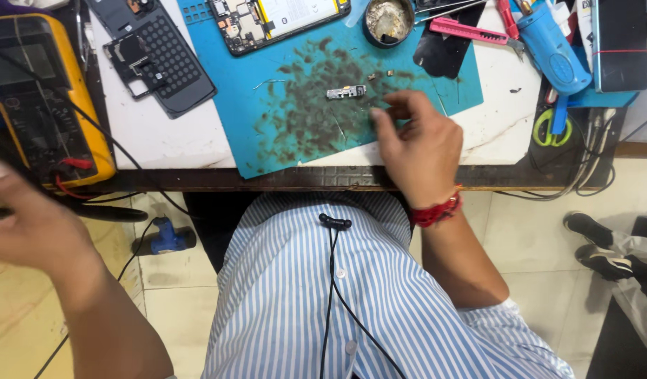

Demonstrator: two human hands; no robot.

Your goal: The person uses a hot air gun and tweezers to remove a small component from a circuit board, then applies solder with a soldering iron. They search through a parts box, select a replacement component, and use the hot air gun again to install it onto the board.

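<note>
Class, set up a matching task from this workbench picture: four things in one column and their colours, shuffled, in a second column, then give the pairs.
Things:
1. boxy multimeter
2. rubber work mat
3. slim utility knife
4. loop-handled scissors

Colours:
A. green
B. pink
C. yellow
D. blue

Pairs: 1-C, 2-D, 3-B, 4-A
</note>
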